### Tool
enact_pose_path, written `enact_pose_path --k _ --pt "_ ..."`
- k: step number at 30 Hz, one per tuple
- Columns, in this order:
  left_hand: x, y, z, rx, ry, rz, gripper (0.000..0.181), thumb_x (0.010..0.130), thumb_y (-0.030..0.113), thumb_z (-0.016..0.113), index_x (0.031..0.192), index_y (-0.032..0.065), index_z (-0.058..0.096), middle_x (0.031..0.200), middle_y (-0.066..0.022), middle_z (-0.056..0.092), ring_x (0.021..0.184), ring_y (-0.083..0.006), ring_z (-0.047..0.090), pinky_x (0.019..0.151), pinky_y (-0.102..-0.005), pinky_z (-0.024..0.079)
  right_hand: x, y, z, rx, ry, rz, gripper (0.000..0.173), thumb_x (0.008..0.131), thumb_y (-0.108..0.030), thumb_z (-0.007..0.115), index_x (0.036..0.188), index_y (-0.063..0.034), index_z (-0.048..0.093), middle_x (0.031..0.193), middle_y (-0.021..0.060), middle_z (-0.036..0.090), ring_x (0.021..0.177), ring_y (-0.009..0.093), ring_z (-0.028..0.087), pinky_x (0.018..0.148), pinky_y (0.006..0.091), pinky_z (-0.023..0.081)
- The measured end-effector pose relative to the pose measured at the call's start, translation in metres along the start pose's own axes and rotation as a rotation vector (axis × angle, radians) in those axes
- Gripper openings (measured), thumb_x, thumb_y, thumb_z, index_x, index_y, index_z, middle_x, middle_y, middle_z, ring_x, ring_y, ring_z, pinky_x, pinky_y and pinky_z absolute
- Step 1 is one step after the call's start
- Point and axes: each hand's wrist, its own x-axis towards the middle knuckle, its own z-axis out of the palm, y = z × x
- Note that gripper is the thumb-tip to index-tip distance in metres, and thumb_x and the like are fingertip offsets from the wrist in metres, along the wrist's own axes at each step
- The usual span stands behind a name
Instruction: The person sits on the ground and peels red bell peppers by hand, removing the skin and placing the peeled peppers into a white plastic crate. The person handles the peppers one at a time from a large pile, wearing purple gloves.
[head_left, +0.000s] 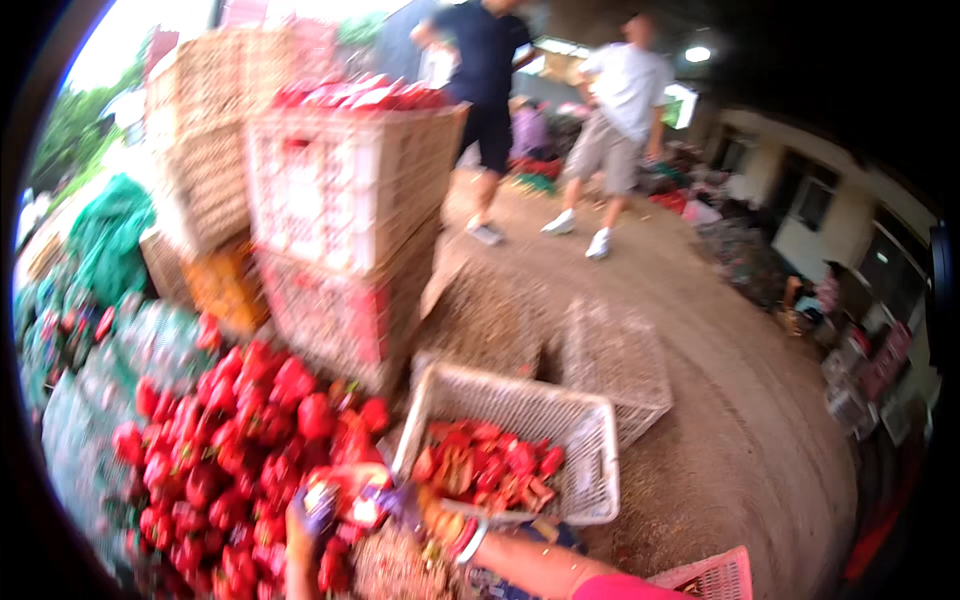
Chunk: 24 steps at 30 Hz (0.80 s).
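Note:
My left hand (313, 517), in a purple glove, grips a red bell pepper (352, 478) that looks opened up. From the other side, my right hand (409, 504), also gloved and with a band at the wrist, holds the same pepper; blur hides the fingertips. Something pale shows by the left fingers, too blurred to name. Both hands are between a large heap of whole red bell peppers (225, 450) on the left and a white plastic crate (517, 386) on the right. Cut red pepper pieces (487, 461) lie inside that crate.
Stacked crates (352, 187), the top one full of red peppers, rise beyond the heap. Green mesh sacks (97, 450) lie at left. More crates (615, 360) stand behind the white one; a pink crate (712, 574) is lower right. Two people (615, 112) stand farther off.

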Motion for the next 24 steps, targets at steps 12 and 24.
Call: enact_pose_path --k 12,24 --pt "-0.004 -0.007 -0.021 0.299 -0.092 -0.19 0.058 0.088 0.042 0.068 0.128 0.0019 0.056 0.1 -0.0155 0.068 0.089 -0.0255 0.067 0.078 -0.0381 0.053 -0.046 -0.101 -0.024 -0.019 0.275 0.054 0.029 0.089 -0.028 0.068 0.105 -0.0034 0.067 0.076 0.0014 0.068 0.055 0.007 0.057 0.048 0.0228 0.041" --pt "-0.026 0.027 0.005 -0.138 -0.295 -0.194 0.042 0.096 0.024 0.064 0.133 0.0079 0.053 0.093 -0.0022 0.064 0.078 -0.0112 0.06 0.069 -0.0269 0.05 -0.064 -0.084 -0.134 -0.443 0.661 -0.066 0.026 0.092 -0.02 0.067 0.11 -0.0015 0.066 0.09 0.0053 0.072 0.07 0.011 0.063 0.061 0.0278 0.052"
